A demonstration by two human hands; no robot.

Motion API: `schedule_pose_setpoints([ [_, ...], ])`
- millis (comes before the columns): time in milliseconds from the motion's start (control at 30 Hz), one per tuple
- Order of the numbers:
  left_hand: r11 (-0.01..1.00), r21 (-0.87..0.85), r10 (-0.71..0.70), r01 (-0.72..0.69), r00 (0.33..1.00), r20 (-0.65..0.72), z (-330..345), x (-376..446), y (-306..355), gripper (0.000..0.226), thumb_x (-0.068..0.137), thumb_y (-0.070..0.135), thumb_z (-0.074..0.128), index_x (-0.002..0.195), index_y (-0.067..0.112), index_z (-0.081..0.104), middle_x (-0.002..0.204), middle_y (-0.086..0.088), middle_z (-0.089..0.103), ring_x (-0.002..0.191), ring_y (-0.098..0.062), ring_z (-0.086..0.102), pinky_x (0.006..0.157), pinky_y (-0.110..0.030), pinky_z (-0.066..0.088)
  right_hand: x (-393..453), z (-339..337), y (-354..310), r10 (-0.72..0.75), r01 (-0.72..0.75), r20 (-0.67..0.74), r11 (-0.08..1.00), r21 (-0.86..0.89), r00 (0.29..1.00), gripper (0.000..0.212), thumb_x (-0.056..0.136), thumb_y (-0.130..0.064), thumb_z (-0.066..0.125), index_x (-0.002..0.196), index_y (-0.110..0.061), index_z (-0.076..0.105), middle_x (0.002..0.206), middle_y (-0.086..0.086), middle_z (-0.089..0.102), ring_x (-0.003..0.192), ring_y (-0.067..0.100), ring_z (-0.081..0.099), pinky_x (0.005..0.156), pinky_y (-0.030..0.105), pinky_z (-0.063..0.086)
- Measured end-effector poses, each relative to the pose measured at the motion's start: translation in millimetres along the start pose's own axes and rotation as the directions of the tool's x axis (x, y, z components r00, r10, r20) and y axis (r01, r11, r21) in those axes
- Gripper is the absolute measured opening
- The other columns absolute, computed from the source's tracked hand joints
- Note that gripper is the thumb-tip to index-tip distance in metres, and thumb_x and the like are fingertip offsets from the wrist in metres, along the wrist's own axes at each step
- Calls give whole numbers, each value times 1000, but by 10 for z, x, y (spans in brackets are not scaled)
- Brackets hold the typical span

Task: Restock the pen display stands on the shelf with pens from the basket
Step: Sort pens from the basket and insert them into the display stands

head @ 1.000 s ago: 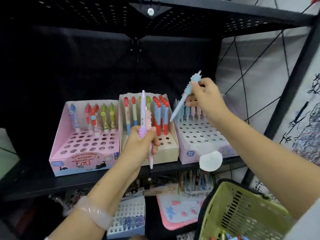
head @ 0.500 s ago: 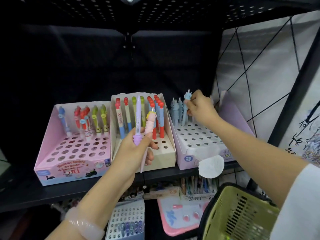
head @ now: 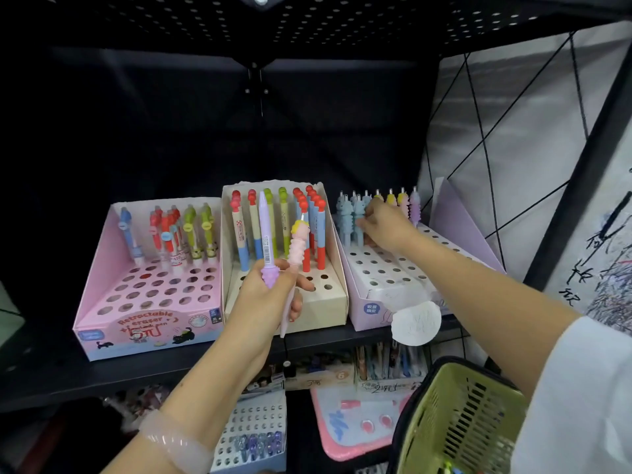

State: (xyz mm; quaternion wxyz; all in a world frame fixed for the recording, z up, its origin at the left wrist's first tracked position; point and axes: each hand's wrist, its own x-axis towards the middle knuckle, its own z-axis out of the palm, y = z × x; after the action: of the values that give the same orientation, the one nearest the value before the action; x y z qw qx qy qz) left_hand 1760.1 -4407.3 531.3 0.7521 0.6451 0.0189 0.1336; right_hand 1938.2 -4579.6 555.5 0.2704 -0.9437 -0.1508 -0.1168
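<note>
Three pen display stands sit on the black shelf (head: 41,378): a pink stand (head: 102,268) on the left, a beige stand (head: 328,306) in the middle and a lilac stand (head: 366,302) on the right. My left hand (head: 270,299) hovers in front of the beige stand, holding a purple pen (head: 264,230) and a pink pen with a yellow top (head: 297,249) upright. My right hand (head: 388,227) reaches into the lilac stand's back row, fingers pinched on a blue pen (head: 358,217) standing beside other blue ones. The green basket (head: 455,425) hangs at the lower right.
A perforated black shelf (head: 307,18) hangs overhead. A round white tag (head: 415,323) dangles from the lilac stand's front. The lower shelf holds another holed stand (head: 253,429) and a pink board (head: 352,425). A black frame post (head: 581,165) rises on the right.
My right hand has brought the blue pen down from the air into the lilac stand's back row. My left hand has kept its two pens, drifting slightly.
</note>
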Motion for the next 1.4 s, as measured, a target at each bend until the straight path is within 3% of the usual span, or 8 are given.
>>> schedule_pose_setpoints([
  [133,1000,13,1,0,1000,-24,-47,-35,44,5,96,9,45,99,7,48,60,2,67,43,-9,46,41,-21,41,-148,-12,-60,68,-59,-99,994,88,993,26,92,-21,56,111,-6,50,84,6,60,73,18,55,60,23,36],
  [233,1000,-11,-14,14,999,-38,-62,-54,88,6,96,9,45,96,9,51,63,2,69,46,-8,48,43,-20,42,-386,-156,-337,14,84,-341,959,272,940,8,91,-14,56,98,-11,59,79,-2,60,73,14,57,60,1,33],
  [300,1000,-28,1,-2,999,-36,-46,-82,112,7,96,9,45,95,9,52,65,3,70,45,-6,48,43,-19,43,-607,-193,-581,-79,166,-225,902,398,971,11,91,-20,55,82,-21,61,71,-10,60,62,4,56,55,4,41],
  [433,999,-33,37,-38,999,-31,8,-156,136,8,96,10,46,94,11,53,67,3,71,43,-6,48,43,-19,43,-976,-149,-892,-253,90,159,751,654,954,14,95,-25,52,94,-22,65,79,-7,64,63,-1,58,59,14,50],
  [733,999,10,-50,50,998,25,134,-195,126,11,95,18,51,92,9,56,69,-4,68,42,-11,53,40,-20,45,-971,-264,-764,-110,26,50,596,803,993,14,99,-23,43,95,-16,55,77,-1,69,68,10,66,58,21,54],
  [867,991,125,-45,47,999,-19,237,-129,83,16,92,18,57,79,12,49,62,-1,51,36,-7,34,34,-15,28,-755,-571,-363,131,53,-182,654,755,975,20,100,-24,43,96,-7,51,82,8,65,57,7,63,54,19,53],
  [1000,995,83,-52,52,999,-7,330,-75,75,14,91,18,57,81,16,48,61,1,44,38,-6,29,33,-14,24,-495,-760,73,250,-1,-329,798,603,911,21,99,-24,44,105,-4,48,95,17,67,76,25,69,76,39,57],
  [1400,999,26,-47,46,999,28,313,7,-4,14,94,19,48,82,18,56,57,6,51,43,-7,32,36,-15,24,-41,-509,182,-24,55,-306,994,94,952,21,97,-22,46,104,-2,46,67,4,53,73,27,59,61,32,44],
])
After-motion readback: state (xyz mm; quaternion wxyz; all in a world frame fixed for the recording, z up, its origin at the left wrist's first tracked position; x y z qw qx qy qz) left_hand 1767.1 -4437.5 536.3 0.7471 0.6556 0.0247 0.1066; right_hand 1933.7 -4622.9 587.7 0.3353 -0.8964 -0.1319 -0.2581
